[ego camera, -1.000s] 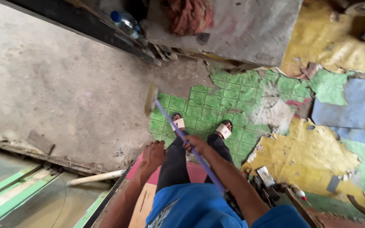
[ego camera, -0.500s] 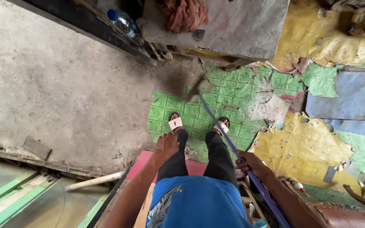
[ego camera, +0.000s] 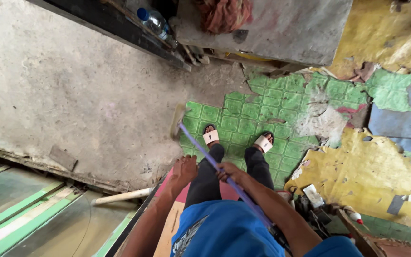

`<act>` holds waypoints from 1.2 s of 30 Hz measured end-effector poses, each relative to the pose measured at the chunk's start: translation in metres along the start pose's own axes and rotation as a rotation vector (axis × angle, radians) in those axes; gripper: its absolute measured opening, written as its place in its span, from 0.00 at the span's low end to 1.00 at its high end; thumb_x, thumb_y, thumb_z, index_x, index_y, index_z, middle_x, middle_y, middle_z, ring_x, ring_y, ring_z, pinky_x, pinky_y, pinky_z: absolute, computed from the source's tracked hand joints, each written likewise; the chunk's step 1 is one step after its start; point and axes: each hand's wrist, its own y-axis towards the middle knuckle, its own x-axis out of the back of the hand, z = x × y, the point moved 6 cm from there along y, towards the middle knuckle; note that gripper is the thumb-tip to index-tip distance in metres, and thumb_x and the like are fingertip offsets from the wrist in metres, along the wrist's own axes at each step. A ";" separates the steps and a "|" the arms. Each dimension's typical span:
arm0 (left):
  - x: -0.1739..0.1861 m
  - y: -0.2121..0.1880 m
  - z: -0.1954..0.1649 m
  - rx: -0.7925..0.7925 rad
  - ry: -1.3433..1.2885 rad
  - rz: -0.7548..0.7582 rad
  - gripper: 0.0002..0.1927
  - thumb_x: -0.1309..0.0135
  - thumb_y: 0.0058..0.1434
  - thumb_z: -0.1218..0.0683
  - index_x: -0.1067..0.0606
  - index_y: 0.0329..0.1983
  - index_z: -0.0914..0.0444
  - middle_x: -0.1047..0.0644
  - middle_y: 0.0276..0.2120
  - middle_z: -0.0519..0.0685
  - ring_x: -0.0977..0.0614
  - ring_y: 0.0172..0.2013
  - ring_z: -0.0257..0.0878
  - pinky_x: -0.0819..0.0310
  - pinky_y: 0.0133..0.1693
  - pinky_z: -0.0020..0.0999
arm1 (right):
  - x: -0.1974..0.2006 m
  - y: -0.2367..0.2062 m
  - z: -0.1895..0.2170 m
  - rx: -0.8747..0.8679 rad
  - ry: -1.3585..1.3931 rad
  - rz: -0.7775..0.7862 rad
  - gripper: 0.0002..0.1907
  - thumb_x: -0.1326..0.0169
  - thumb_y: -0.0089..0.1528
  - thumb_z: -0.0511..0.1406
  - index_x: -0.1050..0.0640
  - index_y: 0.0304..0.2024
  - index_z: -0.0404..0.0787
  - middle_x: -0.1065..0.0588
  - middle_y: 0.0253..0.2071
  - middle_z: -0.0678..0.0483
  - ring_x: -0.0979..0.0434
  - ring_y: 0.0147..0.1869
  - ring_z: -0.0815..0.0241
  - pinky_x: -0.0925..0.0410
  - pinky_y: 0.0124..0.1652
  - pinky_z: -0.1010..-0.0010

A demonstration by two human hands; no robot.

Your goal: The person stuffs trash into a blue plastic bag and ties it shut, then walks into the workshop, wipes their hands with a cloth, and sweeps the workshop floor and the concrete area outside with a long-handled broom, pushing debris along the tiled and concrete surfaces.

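I stand in white sandals [ego camera: 211, 136] on green patterned floor covering [ego camera: 262, 102]. My right hand [ego camera: 229, 172] grips the purple handle [ego camera: 205, 154] of a broom partway down. The handle slants from my right hip to the pale broom head [ego camera: 177, 121], which rests on the floor just left of my left foot, at the edge of the bare concrete [ego camera: 72, 85]. My left hand [ego camera: 184, 169] hangs just left of the handle above my left thigh, fingers loosely bent, with nothing in it.
A plastic bottle [ego camera: 153, 21] and a reddish cloth [ego camera: 224, 14] lie by a concrete slab [ego camera: 281, 33] ahead. A pale stick [ego camera: 120, 196] lies at the concrete's broken edge on the left. Torn yellow covering [ego camera: 357, 176] and small debris [ego camera: 312, 195] lie to the right.
The broom head swung from ahead on my right back to the left, beside my left foot. My right hand moved up and inward along with the handle.
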 end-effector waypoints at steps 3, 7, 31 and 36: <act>0.008 -0.002 0.015 0.011 -0.026 -0.031 0.15 0.44 0.58 0.51 0.24 0.46 0.62 0.21 0.45 0.58 0.20 0.49 0.56 0.27 0.49 0.55 | 0.007 -0.010 0.019 0.040 0.172 0.048 0.08 0.52 0.68 0.40 0.33 0.45 0.44 0.37 0.26 0.57 0.43 0.18 0.74 0.48 0.15 0.84; 0.011 0.003 0.021 0.006 -0.042 -0.014 0.15 0.45 0.58 0.52 0.25 0.46 0.63 0.21 0.45 0.59 0.20 0.48 0.56 0.27 0.50 0.54 | 0.030 -0.034 0.035 0.106 0.214 0.020 0.10 0.54 0.70 0.40 0.38 0.40 0.43 0.37 0.27 0.56 0.45 0.20 0.73 0.49 0.16 0.83; 0.003 0.014 0.012 0.000 -0.037 -0.029 0.16 0.42 0.58 0.51 0.25 0.47 0.62 0.21 0.44 0.58 0.20 0.49 0.56 0.27 0.49 0.55 | -0.046 -0.033 0.068 0.777 -1.549 -0.758 0.16 0.47 0.62 0.37 0.24 0.51 0.37 0.20 0.36 0.34 0.18 0.37 0.35 0.27 0.38 0.47; -0.001 0.009 0.028 0.032 -0.045 -0.002 0.14 0.43 0.58 0.52 0.24 0.45 0.63 0.21 0.45 0.59 0.19 0.48 0.57 0.26 0.49 0.54 | -0.057 -0.054 0.071 0.632 -1.541 -0.790 0.30 0.49 0.62 0.36 0.35 0.67 0.37 0.23 0.41 0.29 0.21 0.46 0.26 0.28 0.46 0.39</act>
